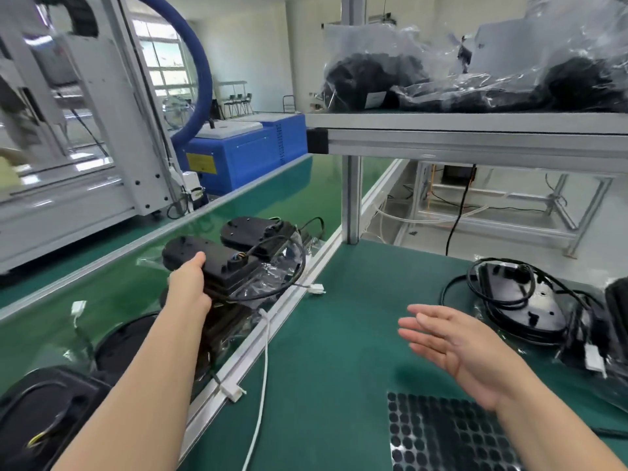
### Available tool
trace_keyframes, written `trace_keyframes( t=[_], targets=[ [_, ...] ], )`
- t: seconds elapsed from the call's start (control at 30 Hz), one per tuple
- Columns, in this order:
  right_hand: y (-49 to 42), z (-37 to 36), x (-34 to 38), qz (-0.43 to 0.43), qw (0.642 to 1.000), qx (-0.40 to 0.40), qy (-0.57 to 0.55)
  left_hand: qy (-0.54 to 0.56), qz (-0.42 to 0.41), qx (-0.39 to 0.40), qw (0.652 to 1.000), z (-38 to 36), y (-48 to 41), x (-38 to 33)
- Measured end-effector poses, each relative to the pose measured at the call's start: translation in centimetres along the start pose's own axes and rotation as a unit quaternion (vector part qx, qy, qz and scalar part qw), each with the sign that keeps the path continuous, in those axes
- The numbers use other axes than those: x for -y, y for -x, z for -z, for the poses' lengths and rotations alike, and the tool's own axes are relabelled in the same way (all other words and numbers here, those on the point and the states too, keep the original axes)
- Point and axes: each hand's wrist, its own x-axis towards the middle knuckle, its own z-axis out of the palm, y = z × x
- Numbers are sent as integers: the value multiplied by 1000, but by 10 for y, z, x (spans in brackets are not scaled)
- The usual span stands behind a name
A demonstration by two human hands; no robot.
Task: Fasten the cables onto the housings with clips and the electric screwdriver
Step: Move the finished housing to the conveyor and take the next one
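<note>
My left hand (pixel 190 283) is out at ten o'clock, fingers curled round the near end of a black housing (pixel 221 263), thumb on top — a firm grip. That housing sits in crinkled clear wrap (pixel 272 277) above the aluminium rail (pixel 238 362) that parts the glossy green belt (pixel 112 294) from the matte green surface (pixel 339 317). Its black cable (pixel 301 260) loops round its far side, and a white connector (pixel 316 289) lies just beside it on the surface. Whether the housing rests on the dark parts beneath it or hangs clear of them, I cannot tell. A second housing (pixel 251 231) lies just behind it, toward eleven o'clock.

My right hand (pixel 452 341) hangs at four o'clock above the surface, fingers straight and close together, palm turned to the left, holding nothing.

At three o'clock a third housing (pixel 537 307) lies on the surface with a coiled cable (pixel 470 271) on and around it. At five o'clock, partly under my right forearm, lies a sheet of round black pads (pixel 441 436). At eight o'clock, on the belt beside my left forearm, is another dark housing (pixel 44 413). A white cord (pixel 263 368) runs from the rail down toward six o'clock.

At one o'clock a shelf (pixel 475 122) carries clear bags of black parts (pixel 373 79) — well apart from both hands. At eleven o'clock, beyond the belt, stands a blue cabinet (pixel 244 154).
</note>
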Motion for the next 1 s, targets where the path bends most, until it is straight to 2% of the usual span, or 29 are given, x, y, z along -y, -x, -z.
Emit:
trace_keyframes(
  t=[0.07, 0.17, 0.27, 0.33, 0.4, 0.47, 0.5, 0.53, 0.6, 0.67, 0.73, 0.8, 0.9, 0.97, 1.0],
  targets=[
    [-3, 3, 1, 4, 1000, -5, 5, -131, -21, -72, 989, 3, -15, 2],
    [-5, 7, 2, 7, 1000, -18, 15, -369, -50, -160, 914, 6, -17, 9],
    [-5, 11, 1, 4, 999, -29, 15, -447, -87, -170, 874, 7, -4, 9],
    [-4, 15, 0, 1, 999, -41, 11, -473, -174, -188, 843, -2, 11, 9],
    [-3, 21, 0, -1, 998, -55, 6, -454, -302, -153, 824, -24, 36, 17],
    [-3, 28, 0, 1, 998, -69, 16, -420, -397, -42, 815, -59, 69, 35],
    [-4, 33, 0, 4, 997, -78, 27, -409, -419, 29, 810, -78, 85, 48],
    [-5, 38, 0, 8, 995, -92, 41, -408, -417, 98, 806, -98, 100, 62],
    [-9, 49, 1, 19, 987, -137, 80, -420, -350, 212, 810, -138, 127, 95],
    [-13, 64, 1, 36, 963, -203, 170, -434, -222, 303, 819, -173, 146, 132],
    [-14, 78, 2, 55, 922, -254, 288, -430, -106, 366, 819, -204, 159, 167],
    [-13, 89, 1, 72, 878, -281, 381, -412, -30, 384, 826, -231, 170, 195],
    [-12, 100, -4, 53, 841, -280, 460, -379, 35, 376, 845, -265, 187, 219],
    [-11, 101, -7, 23, 831, -245, 499, -376, 52, 387, 840, -284, 192, 234],
    [-10, 101, -8, 14, 837, -231, 496, -376, 63, 393, 836, -292, 197, 238]
  ],
)
